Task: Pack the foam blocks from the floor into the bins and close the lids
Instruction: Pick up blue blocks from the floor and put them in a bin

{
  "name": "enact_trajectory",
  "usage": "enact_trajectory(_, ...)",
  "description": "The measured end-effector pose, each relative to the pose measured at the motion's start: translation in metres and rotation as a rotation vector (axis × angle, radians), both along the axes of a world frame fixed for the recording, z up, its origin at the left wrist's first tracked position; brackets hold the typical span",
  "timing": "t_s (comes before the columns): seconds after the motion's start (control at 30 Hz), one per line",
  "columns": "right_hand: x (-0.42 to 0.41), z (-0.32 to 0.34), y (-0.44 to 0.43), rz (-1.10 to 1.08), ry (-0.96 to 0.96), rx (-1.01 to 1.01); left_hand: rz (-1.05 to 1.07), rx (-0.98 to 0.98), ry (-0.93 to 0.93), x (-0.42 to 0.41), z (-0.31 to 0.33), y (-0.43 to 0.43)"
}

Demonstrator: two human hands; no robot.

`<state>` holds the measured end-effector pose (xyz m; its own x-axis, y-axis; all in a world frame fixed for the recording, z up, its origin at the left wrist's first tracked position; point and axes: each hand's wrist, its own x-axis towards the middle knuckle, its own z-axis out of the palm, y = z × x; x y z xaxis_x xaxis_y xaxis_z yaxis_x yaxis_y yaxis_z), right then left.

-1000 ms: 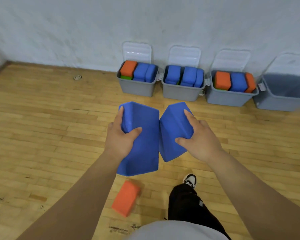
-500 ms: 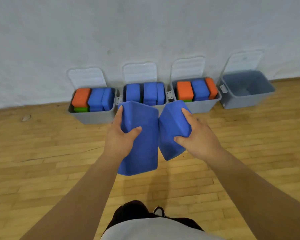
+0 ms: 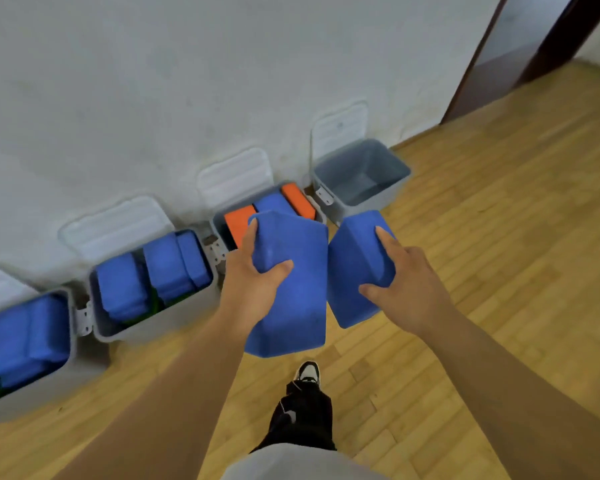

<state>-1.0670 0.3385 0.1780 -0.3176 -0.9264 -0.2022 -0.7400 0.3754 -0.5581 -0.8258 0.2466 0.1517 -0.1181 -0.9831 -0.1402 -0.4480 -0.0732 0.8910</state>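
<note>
Left hand (image 3: 253, 289), right hand (image 3: 407, 294) still grip blocks (image 3: 293, 306) (image 3: 352, 271), nearer empty bin (image 3: 374, 201).

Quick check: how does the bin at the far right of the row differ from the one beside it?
The rightmost bin holds nothing visible; its neighbour is packed with orange blocks and a blue block. The rightmost bin shows fully; the neighbour is partly hidden behind the held block in the left hand. Both are grey, lids open against the wall.
</note>
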Motion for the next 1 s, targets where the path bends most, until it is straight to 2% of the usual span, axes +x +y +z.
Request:
enact_trajectory(0.23,-0.131,0.021,-0.113,-0.159,0.006,0.009,-0.166,0.014,-0.010,-0.143,0.015,-0.155)
enact_trajectory(0.4,-0.224,0.009,-0.187,-0.186,-0.036,-0.021,-0.155,-0.008,-0.023,-0.238,0.009,-0.238)
enact_trajectory(0.73,-0.434,0.007,-0.370,0.040,-0.038,0.024,0.103,0.035,0.031,-0.427,-0.004,-0.354)
enact_trajectory(1.0,-0.497,0.015,-0.497,0.152,-0.136,0.020,0.247,0.032,0.009,-0.475,0.003,-0.450)
